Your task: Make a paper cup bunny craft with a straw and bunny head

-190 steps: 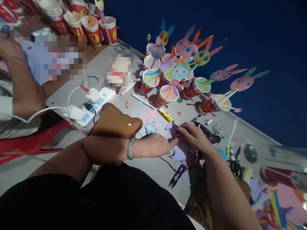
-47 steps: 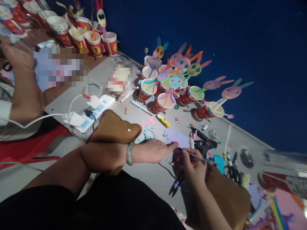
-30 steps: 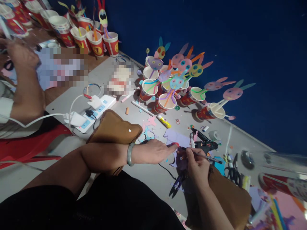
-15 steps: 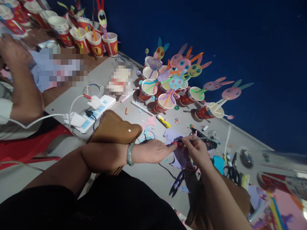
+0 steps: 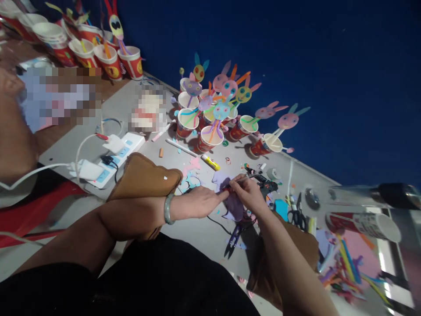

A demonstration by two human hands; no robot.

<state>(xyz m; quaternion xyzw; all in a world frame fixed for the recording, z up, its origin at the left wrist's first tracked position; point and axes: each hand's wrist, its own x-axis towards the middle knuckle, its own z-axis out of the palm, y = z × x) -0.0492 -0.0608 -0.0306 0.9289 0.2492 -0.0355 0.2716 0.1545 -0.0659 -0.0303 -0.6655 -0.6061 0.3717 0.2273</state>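
Observation:
My left hand [image 5: 197, 202], with a bracelet on the wrist, reaches in from the left, its index finger pressed on a small red piece [image 5: 226, 190]. Lilac paper [image 5: 221, 176] with cut edges lies beneath. My right hand [image 5: 250, 193] pinches a slim pen [image 5: 242, 177] close to that red piece. The pen's tip is hard to make out now. Purple-handled snips [image 5: 233, 239] lie on the table just below the hands. Pink and blue paper scraps [image 5: 194, 164] and a yellow glue stick [image 5: 210, 162] are beyond my left hand.
Red paper cups [image 5: 210, 140] with paper rabbit faces stand at the back. A power strip [image 5: 131, 147] and brown cloth [image 5: 148, 175] lie left. Black scissors [image 5: 297, 217], a tipped cup [image 5: 362, 226] and colourful strips [image 5: 350, 259] are right. Another person's arm [image 5: 16, 131] is far left.
The view has swung right, so the scene sits further left. My right hand has tilted over the red piece and covers more of the pen. My left finger stays pressed there.

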